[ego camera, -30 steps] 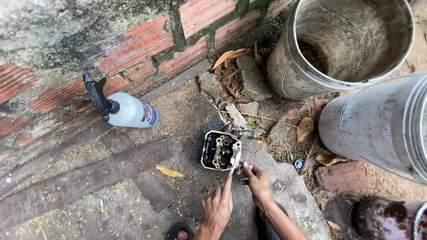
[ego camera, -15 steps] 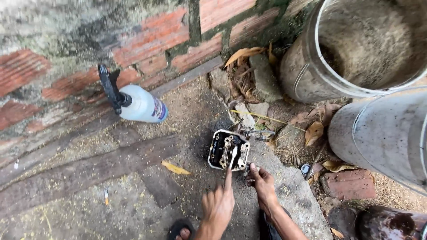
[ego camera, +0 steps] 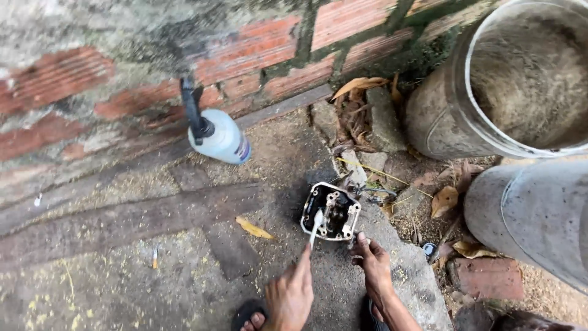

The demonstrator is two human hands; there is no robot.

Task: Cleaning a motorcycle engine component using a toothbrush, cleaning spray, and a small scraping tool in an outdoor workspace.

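We pinch a thin white brush (ego camera: 316,225) in our left hand (ego camera: 290,296), tip inside the dirty grey metal engine casing (ego camera: 331,212) on the concrete at our 12 o'clock, while our right hand (ego camera: 373,267) grips its near edge, seemingly to steady it.

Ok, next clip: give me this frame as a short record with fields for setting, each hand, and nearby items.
setting: concrete ground by a brick wall
left hand: holds a small white brush, bristles on the engine part
right hand: fingers at the engine part's lower right edge
nearby: spray bottle on its side, two grey drums, dry leaves
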